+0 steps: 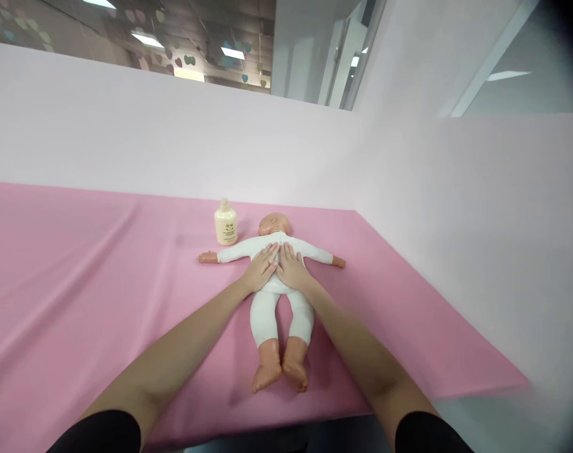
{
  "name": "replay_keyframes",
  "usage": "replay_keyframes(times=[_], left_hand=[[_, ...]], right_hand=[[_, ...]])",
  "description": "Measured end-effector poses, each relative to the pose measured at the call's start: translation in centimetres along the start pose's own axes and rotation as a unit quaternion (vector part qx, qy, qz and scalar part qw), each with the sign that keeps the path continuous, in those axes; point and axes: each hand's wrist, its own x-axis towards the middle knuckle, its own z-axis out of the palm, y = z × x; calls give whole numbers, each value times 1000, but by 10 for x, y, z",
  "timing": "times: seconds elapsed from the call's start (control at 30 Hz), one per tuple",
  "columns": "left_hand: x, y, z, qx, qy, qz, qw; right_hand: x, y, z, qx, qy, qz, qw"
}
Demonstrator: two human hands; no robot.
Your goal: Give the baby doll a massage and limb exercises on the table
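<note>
A baby doll (263,316) in white clothing lies on its back on the pink cover, arms spread wide and feet toward me. My left hand (261,267) lies flat on the left side of its torso, fingers stretched toward its neck. Beside it, my right hand (292,267) rests flat on the right side of the torso. The two hands nearly meet at the middle of the chest, their fingers extended, and they hold nothing. The doll's head is turned to the left. Just beyond its arm on the left stands a cream-coloured bottle (226,226) with dark print.
The pink cover (102,283) spreads over the table, with creases at the left. A white wall (173,132) borders it at the back, and another wall (479,220) at the right. Above the back wall is a window (196,44). The table's front edge is close to me.
</note>
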Motion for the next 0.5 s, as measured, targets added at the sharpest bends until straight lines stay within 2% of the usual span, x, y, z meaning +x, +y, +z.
replay_keyframes(times=[0.17, 0.33, 0.43, 0.5], left_hand=[[-3, 1, -2, -10, 4, 19, 1000], [-3, 2, -4, -9, 12, 14, 1000], [-2, 0, -3, -18, 22, -1, 1000], [-2, -2, -2, -20, 23, -10, 999]], right_hand=[[2, 7, -3, 30, -9, -151, 988], [10, 17, -1, 139, 3, -257, 956], [14, 22, -2, 235, -10, -285, 929], [15, 25, -5, 304, -41, -269, 913]])
